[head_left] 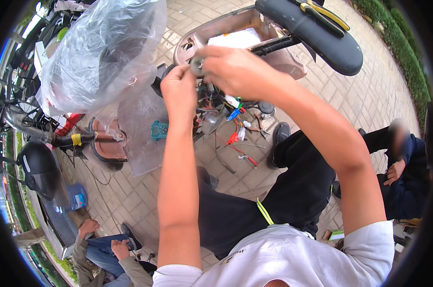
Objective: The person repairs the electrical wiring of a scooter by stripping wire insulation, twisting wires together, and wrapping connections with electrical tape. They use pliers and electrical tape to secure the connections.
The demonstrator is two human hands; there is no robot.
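Observation:
My right hand (pixel 235 71) is closed round a small grey ring (pixel 197 66) that looks like a roll of tape. Close beside it, the fingers of my left hand (pixel 179 91) are pinched; what lies between them is too small to make out. Both hands are raised over the stripped body of an electric scooter. Below my right hand hangs a bundle of loose wires with a blue connector (pixel 234 114), a white connector (pixel 232 101) and a red connector (pixel 232 138). The right hand is slightly blurred.
Yellow-handled pliers (pixel 327 16) lie on the black seat (pixel 317 36). Clear plastic sheeting (pixel 101 57) covers the front at left. A teal meter (pixel 159 130) sits beside my left forearm. Seated people are at lower left and right; a black helmet (pixel 37 167) is at far left.

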